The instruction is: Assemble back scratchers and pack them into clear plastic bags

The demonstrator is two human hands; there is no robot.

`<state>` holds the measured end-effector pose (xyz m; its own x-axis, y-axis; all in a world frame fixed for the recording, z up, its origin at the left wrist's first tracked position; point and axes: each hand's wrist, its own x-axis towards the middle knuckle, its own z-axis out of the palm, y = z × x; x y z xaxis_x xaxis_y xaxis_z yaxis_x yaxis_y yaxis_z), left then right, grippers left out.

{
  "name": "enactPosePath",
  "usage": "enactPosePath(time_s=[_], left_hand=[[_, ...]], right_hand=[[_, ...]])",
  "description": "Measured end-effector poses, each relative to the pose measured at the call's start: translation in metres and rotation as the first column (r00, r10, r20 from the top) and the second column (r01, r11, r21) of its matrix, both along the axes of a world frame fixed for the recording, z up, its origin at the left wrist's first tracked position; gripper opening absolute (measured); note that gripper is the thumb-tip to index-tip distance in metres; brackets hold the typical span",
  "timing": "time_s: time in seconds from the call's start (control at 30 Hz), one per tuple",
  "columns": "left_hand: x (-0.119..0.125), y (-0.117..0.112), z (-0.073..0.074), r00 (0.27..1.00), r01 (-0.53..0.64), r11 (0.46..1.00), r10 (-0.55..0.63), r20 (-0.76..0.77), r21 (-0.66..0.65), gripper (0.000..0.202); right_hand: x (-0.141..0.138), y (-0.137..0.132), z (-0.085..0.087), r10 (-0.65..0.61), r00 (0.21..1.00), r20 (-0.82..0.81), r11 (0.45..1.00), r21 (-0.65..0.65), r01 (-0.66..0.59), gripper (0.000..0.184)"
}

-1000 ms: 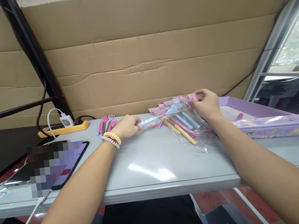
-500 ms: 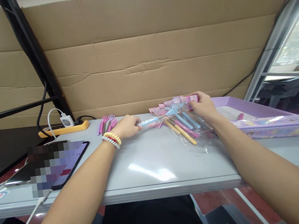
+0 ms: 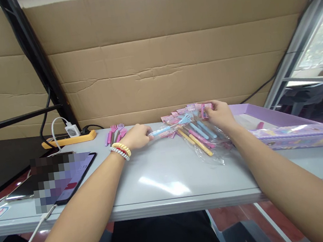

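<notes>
My left hand (image 3: 138, 136) is closed on the handle end of a blue back scratcher (image 3: 167, 129) in a clear plastic bag, its claw-shaped head pointing right. My right hand (image 3: 219, 114) pinches a pink header card (image 3: 206, 110) at the top of a clear bag. Between my hands lies a fanned pile of bagged back scratchers with blue, pink and yellow handles (image 3: 201, 145); their pink cards are at the back and the clear bags overlap. Several loose pink and purple back scratchers (image 3: 115, 134) rest just beyond my left wrist, partly hidden by it.
A purple open box (image 3: 295, 136) stands right of the pile, with a small pink piece inside. On the left are a phone (image 3: 77, 178) with a white cable and a yellow power strip (image 3: 72, 139) with a white charger (image 3: 72, 129). Cardboard (image 3: 155, 51) lines the table's back.
The pink card in my right hand has shifted slightly left and turned a little. My left hand and the blue back scratcher have hardly moved.
</notes>
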<state>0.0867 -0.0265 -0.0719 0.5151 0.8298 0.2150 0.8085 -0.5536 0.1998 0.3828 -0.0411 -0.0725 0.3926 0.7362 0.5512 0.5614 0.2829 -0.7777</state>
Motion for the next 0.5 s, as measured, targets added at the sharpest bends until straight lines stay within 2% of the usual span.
enactPosePath(time_s=[0.2, 0.3, 0.5], left_hand=[[-0.0009, 0.002, -0.0009, 1.0, 0.01, 1.0, -0.01, 0.004, 0.005, 0.022], [-0.0008, 0.0028, -0.0019, 1.0, 0.016, 1.0, -0.016, 0.017, 0.003, 0.021], [-0.0001, 0.0017, -0.0014, 1.0, 0.017, 1.0, -0.017, 0.025, -0.001, 0.02]], right_hand=[[-0.001, -0.0068, 0.0046, -0.077, 0.996, 0.052, 0.997, -0.016, 0.078, 0.013], [0.0001, -0.0068, 0.0041, -0.041, 0.999, -0.027, 0.999, -0.014, 0.04, 0.009], [0.0, -0.0068, 0.0035, 0.045, 0.983, -0.176, 0.999, 0.022, -0.042, 0.013]])
